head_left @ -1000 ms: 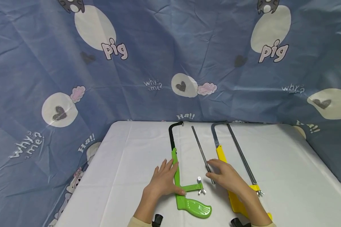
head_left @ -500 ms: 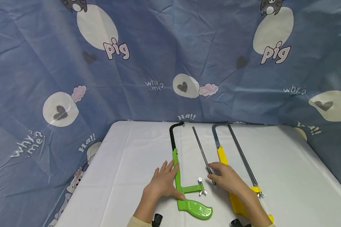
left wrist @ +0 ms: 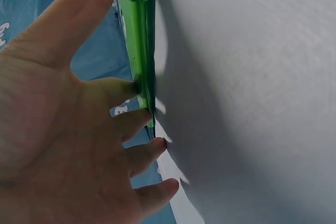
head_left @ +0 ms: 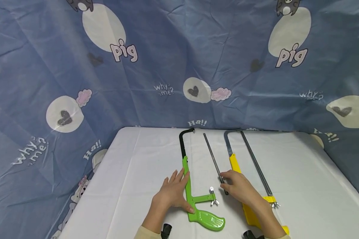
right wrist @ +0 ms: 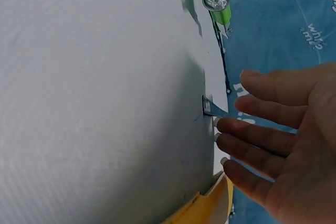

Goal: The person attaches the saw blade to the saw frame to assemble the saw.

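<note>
A green hacksaw frame (head_left: 209,220) with a black hooked front end lies on the white table, no blade across it. My left hand (head_left: 172,194) rests spread on it, fingertips along the green bar and thumb near the handle. In the left wrist view the fingers (left wrist: 139,123) look nearly straight. To the right lies a loose dark hacksaw blade (head_left: 211,156). My right hand (head_left: 243,189) hovers at its near end, thumb and forefinger beside it. The right wrist view shows that hand's fingers (right wrist: 257,135) extended near the blade end (right wrist: 209,107); contact is unclear.
A yellow hacksaw (head_left: 234,163) with its blade (head_left: 257,162) fitted lies under my right forearm, partly hidden. A wing nut (head_left: 214,201) sits on the green frame's cross arm. Blue patterned cloth (head_left: 155,109) hangs behind the table.
My left thumb has slid slightly down the green frame toward its handle. The right hand has hardly moved against the blade. The whole head view has shifted a little.
</note>
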Action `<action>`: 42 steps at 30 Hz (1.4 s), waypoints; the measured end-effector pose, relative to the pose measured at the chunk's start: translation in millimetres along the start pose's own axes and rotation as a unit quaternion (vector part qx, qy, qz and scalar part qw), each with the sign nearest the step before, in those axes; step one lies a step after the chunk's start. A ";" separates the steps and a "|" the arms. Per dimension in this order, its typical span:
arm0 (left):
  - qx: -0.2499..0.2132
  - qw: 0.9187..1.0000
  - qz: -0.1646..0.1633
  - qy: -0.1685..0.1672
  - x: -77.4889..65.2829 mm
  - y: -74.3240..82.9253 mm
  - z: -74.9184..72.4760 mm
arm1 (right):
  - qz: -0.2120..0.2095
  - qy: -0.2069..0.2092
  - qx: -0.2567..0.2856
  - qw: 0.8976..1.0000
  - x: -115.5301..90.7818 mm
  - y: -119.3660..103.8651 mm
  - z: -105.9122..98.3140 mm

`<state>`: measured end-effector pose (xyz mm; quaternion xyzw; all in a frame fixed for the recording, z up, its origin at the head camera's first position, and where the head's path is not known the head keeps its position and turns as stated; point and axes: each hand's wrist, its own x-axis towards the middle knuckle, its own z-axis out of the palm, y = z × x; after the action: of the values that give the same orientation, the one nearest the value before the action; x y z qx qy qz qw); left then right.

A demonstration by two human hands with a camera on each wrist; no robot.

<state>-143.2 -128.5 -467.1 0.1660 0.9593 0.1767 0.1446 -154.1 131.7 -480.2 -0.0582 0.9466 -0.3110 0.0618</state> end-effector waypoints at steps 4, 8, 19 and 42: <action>0.007 1.000 -0.002 -0.003 -0.2 -0.1 -1.2 | 0.005 0.009 -0.013 1.000 0.6 -2.6 2.3; 0.016 1.000 -0.002 -0.005 -0.2 0.2 -0.9 | 0.021 0.040 -0.034 0.998 0.9 -5.3 3.3; 0.010 1.000 -0.002 -0.002 -0.3 0.0 1.2 | 0.060 0.056 -0.076 0.994 0.8 -4.0 10.8; 0.008 1.000 0.007 0.000 0.7 -2.8 2.1 | 0.098 0.063 -0.070 0.991 -0.8 -12.6 11.8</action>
<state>-143.9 -130.2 -470.3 0.1743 0.9595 0.1696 0.1421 -150.7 114.9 -482.0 0.0506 0.9691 -0.2397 0.0283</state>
